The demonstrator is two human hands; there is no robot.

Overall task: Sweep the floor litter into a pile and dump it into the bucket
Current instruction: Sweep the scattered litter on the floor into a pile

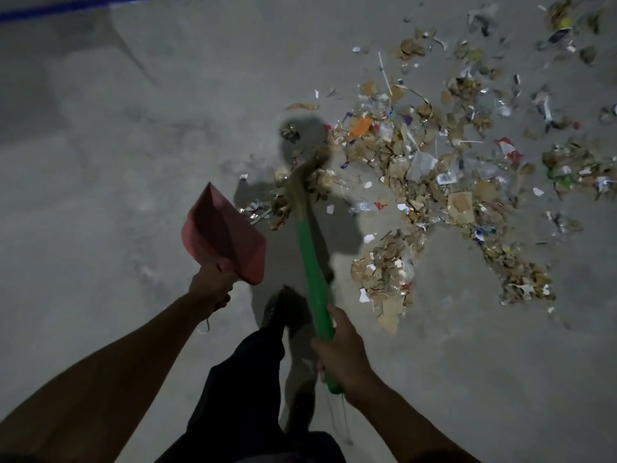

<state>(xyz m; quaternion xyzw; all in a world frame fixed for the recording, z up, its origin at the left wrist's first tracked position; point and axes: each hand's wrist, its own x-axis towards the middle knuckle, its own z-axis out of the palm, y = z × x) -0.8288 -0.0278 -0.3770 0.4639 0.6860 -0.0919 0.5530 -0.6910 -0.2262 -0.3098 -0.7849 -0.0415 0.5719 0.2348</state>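
Note:
My left hand (212, 285) grips the handle of a pink dustpan (223, 233), held above the floor with its mouth pointing away from me. My right hand (344, 352) grips the green handle of a broom (309, 248). The broom's straw head (310, 172) is blurred and lies at the left edge of the litter (434, 162). The litter is dry leaves, paper scraps, plastic wrappers and an orange piece, spread widely over the grey floor to the right. No bucket is in view.
My dark trouser leg and shoe (283, 309) stand between the two arms. A blue line (66, 8) runs along the floor at the top left. Bare concrete floor (117, 162) fills the left half of the view.

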